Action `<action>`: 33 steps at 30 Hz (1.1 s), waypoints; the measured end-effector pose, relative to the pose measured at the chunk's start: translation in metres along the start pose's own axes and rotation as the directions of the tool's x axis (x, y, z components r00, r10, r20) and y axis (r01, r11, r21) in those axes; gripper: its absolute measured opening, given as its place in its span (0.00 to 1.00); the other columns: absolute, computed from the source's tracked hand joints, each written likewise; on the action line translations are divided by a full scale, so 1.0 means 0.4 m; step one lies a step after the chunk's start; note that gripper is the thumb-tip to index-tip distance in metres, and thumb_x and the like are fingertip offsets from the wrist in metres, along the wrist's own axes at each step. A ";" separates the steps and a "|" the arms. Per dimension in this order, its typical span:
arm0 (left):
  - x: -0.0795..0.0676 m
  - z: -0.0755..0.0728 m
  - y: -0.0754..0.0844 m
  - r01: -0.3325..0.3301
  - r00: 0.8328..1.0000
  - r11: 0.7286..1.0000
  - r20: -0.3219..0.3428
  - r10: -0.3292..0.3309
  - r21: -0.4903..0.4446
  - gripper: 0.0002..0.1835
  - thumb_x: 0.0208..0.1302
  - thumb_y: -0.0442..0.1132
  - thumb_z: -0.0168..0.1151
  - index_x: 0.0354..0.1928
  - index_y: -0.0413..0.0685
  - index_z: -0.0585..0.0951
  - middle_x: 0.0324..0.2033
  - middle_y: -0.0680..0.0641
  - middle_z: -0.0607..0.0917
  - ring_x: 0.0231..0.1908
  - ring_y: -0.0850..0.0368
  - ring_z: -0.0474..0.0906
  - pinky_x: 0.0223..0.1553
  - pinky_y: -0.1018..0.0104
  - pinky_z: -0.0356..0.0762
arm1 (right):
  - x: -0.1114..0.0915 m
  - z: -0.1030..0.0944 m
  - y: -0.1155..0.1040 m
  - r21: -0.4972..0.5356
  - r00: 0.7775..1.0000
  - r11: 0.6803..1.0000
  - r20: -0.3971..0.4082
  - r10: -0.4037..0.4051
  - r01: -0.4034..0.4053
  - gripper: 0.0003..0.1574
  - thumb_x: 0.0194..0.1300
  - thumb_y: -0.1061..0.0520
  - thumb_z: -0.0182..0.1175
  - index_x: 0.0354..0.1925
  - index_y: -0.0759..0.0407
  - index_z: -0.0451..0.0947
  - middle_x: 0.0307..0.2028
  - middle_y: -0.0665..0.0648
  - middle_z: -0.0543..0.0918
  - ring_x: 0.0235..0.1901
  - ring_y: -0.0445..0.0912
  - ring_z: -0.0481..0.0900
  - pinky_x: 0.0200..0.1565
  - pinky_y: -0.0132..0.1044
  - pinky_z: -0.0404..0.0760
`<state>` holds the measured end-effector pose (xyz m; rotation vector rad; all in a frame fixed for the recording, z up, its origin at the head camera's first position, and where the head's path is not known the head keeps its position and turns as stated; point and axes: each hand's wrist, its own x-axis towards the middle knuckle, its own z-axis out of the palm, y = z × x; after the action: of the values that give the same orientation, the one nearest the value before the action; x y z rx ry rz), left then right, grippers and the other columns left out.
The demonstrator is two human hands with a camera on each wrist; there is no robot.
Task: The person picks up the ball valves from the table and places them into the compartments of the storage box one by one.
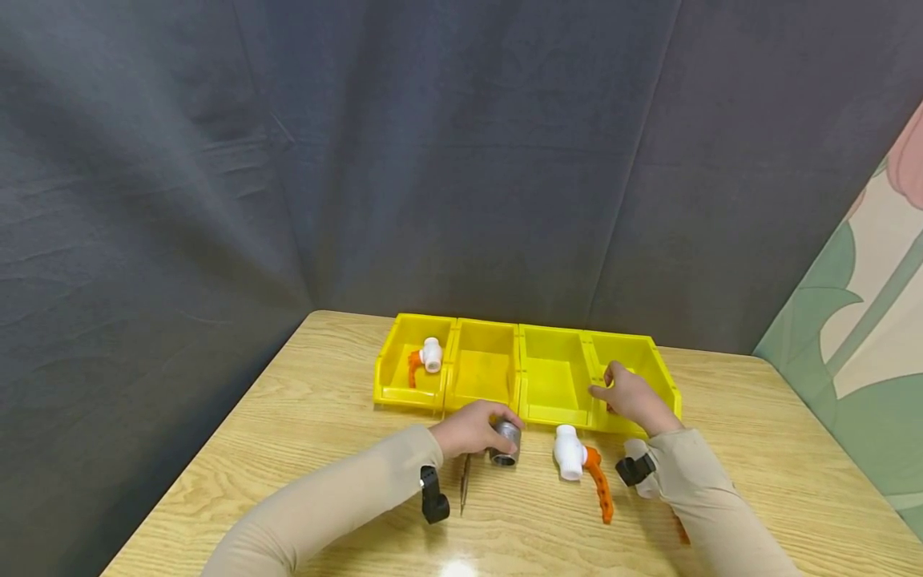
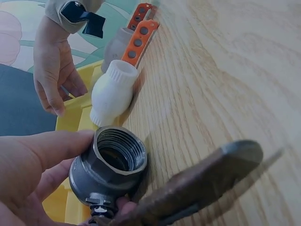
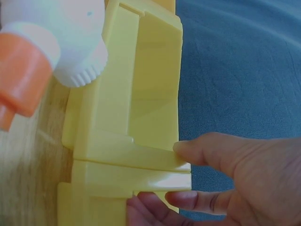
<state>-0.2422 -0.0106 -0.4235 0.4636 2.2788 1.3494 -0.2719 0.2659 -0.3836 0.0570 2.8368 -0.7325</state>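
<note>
My left hand (image 1: 472, 429) grips a grey metal ball valve (image 1: 506, 443) near the front of the bins. In the left wrist view its threaded opening faces the camera, and a worn brown lever (image 2: 202, 183) sticks out toward the right. My right hand (image 1: 634, 398) is at the divider between the two right-hand yellow bins (image 1: 551, 385). In the right wrist view the thumb lies on one side of that double wall and the fingers on the other, pinching it. A small orange-red bit (image 1: 610, 409) shows below this hand, mostly hidden.
A white plastic valve with an orange handle (image 1: 570, 453) lies on the wooden table (image 1: 346, 497). Another pale valve (image 1: 646, 481) is partly behind the right wrist. The leftmost bin holds a small white valve (image 1: 431, 354) with an orange handle. A dark curtain (image 1: 447, 160) hangs behind.
</note>
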 end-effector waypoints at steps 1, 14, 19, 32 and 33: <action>0.000 0.001 0.000 0.006 1.000 1.000 -0.002 -0.007 -0.015 0.17 0.55 0.34 0.71 0.49 0.49 0.83 0.42 0.46 0.80 0.29 0.54 0.72 0.23 0.64 0.66 | 0.000 0.000 0.000 0.000 1.000 1.000 0.000 0.002 -0.002 0.21 0.69 0.50 0.57 0.42 0.65 0.61 0.26 0.58 0.71 0.27 0.48 0.70 0.31 0.36 0.68; -0.001 0.004 0.000 0.046 0.998 0.996 -0.035 -0.049 -0.081 0.17 0.54 0.33 0.72 0.48 0.48 0.84 0.41 0.44 0.80 0.29 0.52 0.75 0.21 0.64 0.70 | -0.001 0.000 0.000 -0.007 1.000 1.000 0.000 -0.004 0.004 0.21 0.68 0.51 0.57 0.42 0.65 0.61 0.26 0.58 0.71 0.26 0.48 0.70 0.31 0.36 0.68; 0.001 -0.002 -0.004 0.046 0.999 0.996 -0.017 -0.047 -0.079 0.18 0.53 0.33 0.73 0.47 0.50 0.84 0.42 0.45 0.80 0.31 0.53 0.76 0.23 0.65 0.73 | 0.000 -0.002 -0.001 -0.006 1.000 1.000 0.001 -0.009 0.009 0.21 0.68 0.51 0.57 0.42 0.66 0.61 0.26 0.58 0.71 0.26 0.48 0.69 0.31 0.36 0.68; 0.002 -0.052 0.006 0.078 0.997 0.975 0.044 -0.070 -0.206 0.17 0.55 0.33 0.71 0.48 0.49 0.84 0.41 0.44 0.81 0.24 0.53 0.75 0.22 0.66 0.74 | -0.002 -0.007 -0.005 0.003 1.000 1.000 0.012 -0.006 0.006 0.21 0.68 0.51 0.57 0.42 0.65 0.61 0.26 0.58 0.71 0.26 0.48 0.70 0.31 0.37 0.68; 0.002 -0.058 0.010 0.076 0.997 0.973 0.047 -0.067 -0.219 0.18 0.55 0.33 0.71 0.49 0.49 0.84 0.41 0.44 0.81 0.25 0.53 0.75 0.23 0.66 0.74 | -0.003 -0.007 -0.006 0.005 1.000 1.000 0.013 -0.005 0.005 0.21 0.68 0.51 0.58 0.42 0.65 0.61 0.26 0.58 0.71 0.26 0.48 0.70 0.31 0.37 0.68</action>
<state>-0.2551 -0.0253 -0.4103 0.3275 2.0626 1.5209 -0.2717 0.2652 -0.3800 0.0462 2.8237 -0.7382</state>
